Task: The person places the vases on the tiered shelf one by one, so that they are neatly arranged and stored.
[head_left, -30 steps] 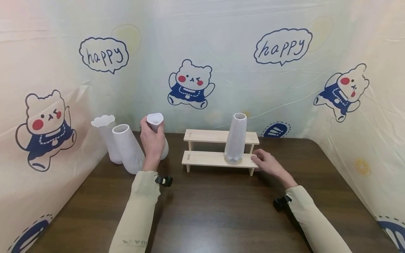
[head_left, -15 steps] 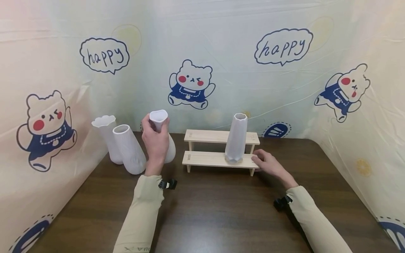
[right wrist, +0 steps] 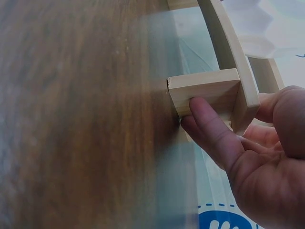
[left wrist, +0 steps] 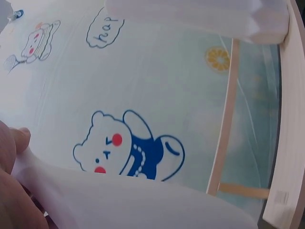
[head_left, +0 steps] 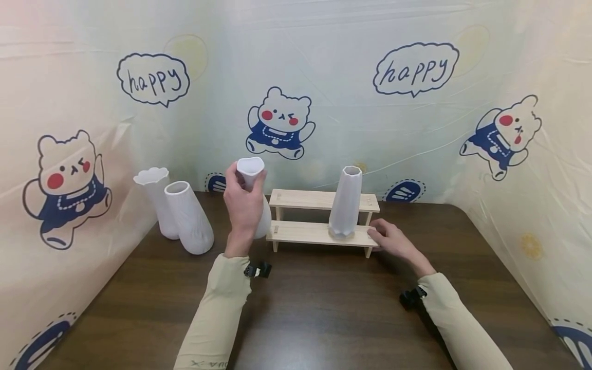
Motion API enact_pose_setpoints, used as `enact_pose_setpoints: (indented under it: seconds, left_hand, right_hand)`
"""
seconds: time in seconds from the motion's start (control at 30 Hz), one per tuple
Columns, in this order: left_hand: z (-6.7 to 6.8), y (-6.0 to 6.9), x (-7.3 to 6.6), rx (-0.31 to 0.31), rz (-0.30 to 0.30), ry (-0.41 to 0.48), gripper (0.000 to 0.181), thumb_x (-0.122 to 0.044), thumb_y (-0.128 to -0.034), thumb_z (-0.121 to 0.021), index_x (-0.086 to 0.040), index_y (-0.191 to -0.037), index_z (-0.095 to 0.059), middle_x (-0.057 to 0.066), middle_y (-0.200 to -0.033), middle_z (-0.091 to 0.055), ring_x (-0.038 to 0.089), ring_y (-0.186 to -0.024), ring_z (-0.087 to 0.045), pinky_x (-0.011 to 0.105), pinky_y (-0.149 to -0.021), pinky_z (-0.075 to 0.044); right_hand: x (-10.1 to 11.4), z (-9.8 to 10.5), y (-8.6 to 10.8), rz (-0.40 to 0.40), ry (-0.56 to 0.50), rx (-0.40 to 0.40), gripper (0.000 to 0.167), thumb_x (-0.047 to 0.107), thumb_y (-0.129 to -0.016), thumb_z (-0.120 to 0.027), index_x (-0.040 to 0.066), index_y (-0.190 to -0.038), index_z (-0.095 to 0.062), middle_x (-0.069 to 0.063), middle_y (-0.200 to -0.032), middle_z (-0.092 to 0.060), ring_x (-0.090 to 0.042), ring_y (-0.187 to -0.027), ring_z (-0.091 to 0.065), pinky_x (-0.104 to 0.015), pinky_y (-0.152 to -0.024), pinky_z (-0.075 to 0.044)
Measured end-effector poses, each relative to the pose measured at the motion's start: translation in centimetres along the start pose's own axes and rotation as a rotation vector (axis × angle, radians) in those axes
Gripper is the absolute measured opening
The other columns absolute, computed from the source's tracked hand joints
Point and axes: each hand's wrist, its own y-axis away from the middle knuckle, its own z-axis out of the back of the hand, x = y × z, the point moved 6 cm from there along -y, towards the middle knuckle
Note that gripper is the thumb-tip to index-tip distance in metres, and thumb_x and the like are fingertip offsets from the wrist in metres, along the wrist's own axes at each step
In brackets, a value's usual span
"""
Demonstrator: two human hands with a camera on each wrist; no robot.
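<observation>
My left hand (head_left: 243, 208) grips a white vase (head_left: 265, 220) by its narrow neck, below a wavy rim. The vase is upright, its lower body close by the left end of a two-step wooden stand (head_left: 300, 232); whether its base touches the table is unclear. In the left wrist view this vase (left wrist: 143, 205) crosses the bottom. A white faceted vase (head_left: 345, 203) stands on the lower step, right of centre. My right hand (head_left: 393, 240) holds that step's right end, thumb on top. The right wrist view shows fingertips against the stand's leg (right wrist: 205, 88).
Two more white vases stand at the left: one with a scalloped rim (head_left: 154, 192), and in front a textured one (head_left: 189, 218). Behind the dark wooden table (head_left: 305, 308) hangs a printed curtain (head_left: 342, 118).
My left hand has carried the narrow-necked vase to the right and slightly up, away from the two left vases toward the stand. My right hand stays on the step's end.
</observation>
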Motion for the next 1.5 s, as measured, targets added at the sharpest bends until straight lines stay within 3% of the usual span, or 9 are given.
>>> enact_pose_setpoints:
  seconds: [0.23,0.93,1.3,1.5]
  left_hand:
    - [-2.1,0.7,-0.6,0.07,0.01,0.013,0.055,-0.029,-0.0902,-0.071,-0.005,-0.134,-0.047,0.016,-0.126,-0.061,0.027,-0.107,-0.062,0.05,-0.094,-0.053]
    - [-6.8,2.2,-1.3,0.152,0.046,0.028,0.054,-0.03,-0.0886,-0.073,-0.005,-0.13,-0.049,0.015,-0.122,-0.063,0.029,-0.103,-0.064,0.047,-0.091,-0.055]
    - [-8.9,2.9,-1.6,0.24,0.095,0.023,0.055,-0.033,-0.0888,-0.072,-0.006,-0.131,-0.048,0.013,-0.124,-0.063,0.028,-0.106,-0.065,0.046,-0.092,-0.055]
    - [-9.8,3.1,-1.7,0.26,0.103,0.031,0.055,-0.031,-0.0885,-0.073,-0.007,-0.131,-0.048,0.014,-0.123,-0.064,0.028,-0.106,-0.066,0.045,-0.091,-0.056]
  right_hand:
    - [0.2,0.0,0.1,0.007,0.001,-0.006,0.041,0.034,-0.102,-0.05,0.006,-0.133,-0.047,-0.023,-0.119,-0.059,-0.025,-0.092,-0.064,-0.038,-0.077,-0.061]
    - [0.4,-0.2,0.1,0.021,-0.041,0.008,0.041,0.033,-0.102,-0.051,0.005,-0.132,-0.047,-0.023,-0.118,-0.059,-0.026,-0.092,-0.064,-0.04,-0.077,-0.061]
    - [0.4,-0.2,0.2,0.018,-0.031,0.009,0.042,0.034,-0.102,-0.051,0.005,-0.132,-0.047,-0.023,-0.118,-0.059,-0.025,-0.091,-0.064,-0.039,-0.077,-0.061]
    - [0.4,0.0,0.2,0.019,-0.04,0.006,0.043,0.033,-0.102,-0.051,0.004,-0.132,-0.047,-0.024,-0.117,-0.059,-0.024,-0.091,-0.064,-0.04,-0.077,-0.061]
